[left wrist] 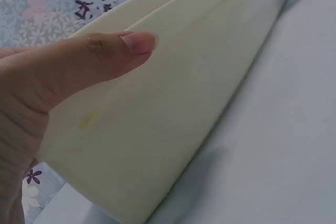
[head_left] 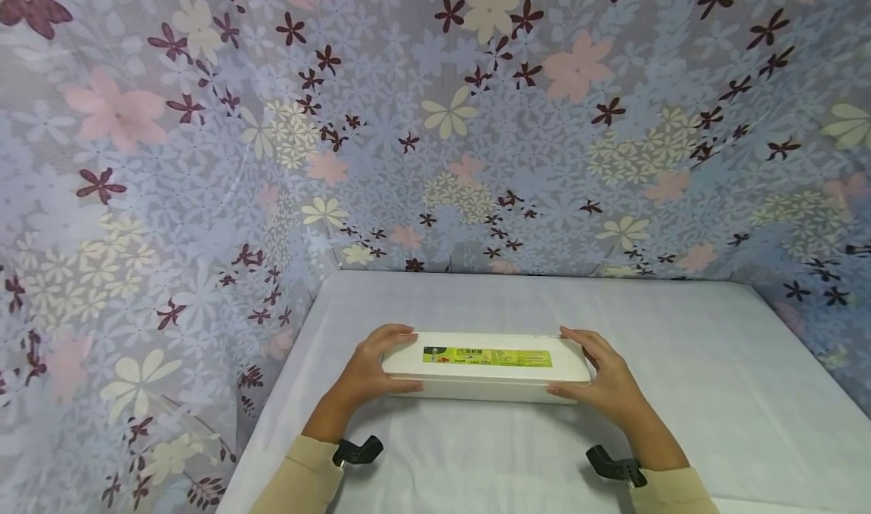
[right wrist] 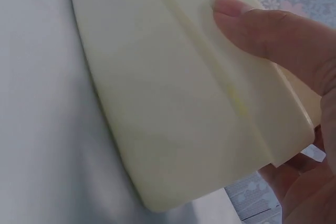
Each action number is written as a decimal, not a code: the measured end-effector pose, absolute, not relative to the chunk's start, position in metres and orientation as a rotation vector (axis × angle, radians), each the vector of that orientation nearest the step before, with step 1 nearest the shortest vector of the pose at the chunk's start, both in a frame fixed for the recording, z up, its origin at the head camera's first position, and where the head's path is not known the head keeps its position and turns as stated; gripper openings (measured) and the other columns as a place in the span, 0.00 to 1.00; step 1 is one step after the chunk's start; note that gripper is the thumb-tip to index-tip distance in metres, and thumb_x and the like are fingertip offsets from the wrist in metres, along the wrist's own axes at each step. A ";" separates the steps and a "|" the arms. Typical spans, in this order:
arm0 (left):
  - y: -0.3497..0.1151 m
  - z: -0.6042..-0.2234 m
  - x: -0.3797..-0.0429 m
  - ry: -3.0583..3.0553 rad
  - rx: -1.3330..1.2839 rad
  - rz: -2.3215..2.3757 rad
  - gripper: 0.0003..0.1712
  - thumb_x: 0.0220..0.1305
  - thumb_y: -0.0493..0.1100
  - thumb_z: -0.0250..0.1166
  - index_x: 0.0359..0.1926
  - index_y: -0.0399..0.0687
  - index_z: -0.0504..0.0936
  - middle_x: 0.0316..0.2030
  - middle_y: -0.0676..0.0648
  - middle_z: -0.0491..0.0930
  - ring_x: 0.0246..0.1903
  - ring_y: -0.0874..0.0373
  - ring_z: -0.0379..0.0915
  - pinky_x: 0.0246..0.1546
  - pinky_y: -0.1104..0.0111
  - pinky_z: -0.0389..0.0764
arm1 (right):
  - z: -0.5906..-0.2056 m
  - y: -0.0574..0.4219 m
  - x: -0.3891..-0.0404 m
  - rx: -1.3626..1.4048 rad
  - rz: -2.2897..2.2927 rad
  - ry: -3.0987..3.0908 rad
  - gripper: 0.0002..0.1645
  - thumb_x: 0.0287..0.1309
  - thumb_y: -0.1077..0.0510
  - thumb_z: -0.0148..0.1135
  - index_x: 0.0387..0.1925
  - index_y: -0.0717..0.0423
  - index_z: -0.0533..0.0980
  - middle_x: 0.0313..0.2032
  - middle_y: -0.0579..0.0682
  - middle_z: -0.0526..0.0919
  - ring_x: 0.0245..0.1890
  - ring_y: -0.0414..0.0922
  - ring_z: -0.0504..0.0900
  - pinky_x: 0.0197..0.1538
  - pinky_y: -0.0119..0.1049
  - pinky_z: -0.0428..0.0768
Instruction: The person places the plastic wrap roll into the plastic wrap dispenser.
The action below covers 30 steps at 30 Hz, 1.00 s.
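Observation:
A long white cling film box [head_left: 486, 390] lies crosswise on the white-covered table, a yellow-green label [head_left: 487, 357] on its top. My left hand [head_left: 367, 368] grips the left end, thumb on the front side and fingers reaching over to the back. At the other end my right hand [head_left: 607, 376] holds it the same way. In the left wrist view the thumb presses the box's pale front [left wrist: 157, 114], near a small yellow mark. The right wrist view has the right thumb on that front side [right wrist: 142, 87], with a lid seam running along it. Most fingers are hidden behind the box.
White cloth [head_left: 680, 340] covers the table, with its far edge against a floral curtain [head_left: 476, 159]. The same flowered fabric hangs along the left and right sides. Each wrist wears a black camera mount, the left mount [head_left: 358, 450] and the right mount [head_left: 615, 466].

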State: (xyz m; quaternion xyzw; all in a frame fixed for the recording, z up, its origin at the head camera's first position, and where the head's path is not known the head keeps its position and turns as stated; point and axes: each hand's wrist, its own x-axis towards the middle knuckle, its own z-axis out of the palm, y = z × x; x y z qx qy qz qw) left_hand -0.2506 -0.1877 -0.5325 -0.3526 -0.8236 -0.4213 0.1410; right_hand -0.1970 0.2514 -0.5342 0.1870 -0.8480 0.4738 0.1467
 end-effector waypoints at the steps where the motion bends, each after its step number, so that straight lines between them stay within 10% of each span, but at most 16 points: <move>1: -0.188 -0.533 -0.250 -2.381 -1.022 -1.207 0.49 0.39 0.52 0.92 0.64 0.48 0.84 0.65 0.49 0.77 0.67 0.50 0.71 0.67 0.49 0.72 | -0.535 0.251 -0.196 0.541 1.360 -2.437 0.61 0.37 0.57 0.92 0.75 0.50 0.71 0.66 0.54 0.73 0.69 0.59 0.67 0.65 0.73 0.65; 10: -0.191 -0.536 -0.254 -2.440 -1.026 -1.223 0.52 0.41 0.53 0.91 0.69 0.49 0.81 0.69 0.48 0.73 0.71 0.50 0.64 0.70 0.46 0.67 | -0.541 0.245 -0.193 0.521 1.415 -2.391 0.61 0.39 0.59 0.91 0.76 0.50 0.69 0.68 0.54 0.71 0.68 0.53 0.68 0.66 0.19 0.62; 30: -0.189 -0.532 -0.260 -2.681 -0.981 -1.305 0.55 0.53 0.57 0.84 0.79 0.55 0.69 0.79 0.49 0.56 0.75 0.48 0.56 0.70 0.39 0.61 | -0.552 0.251 -0.202 0.529 1.498 -2.410 0.68 0.45 0.59 0.89 0.82 0.47 0.57 0.74 0.57 0.61 0.68 0.40 0.64 0.61 0.18 0.65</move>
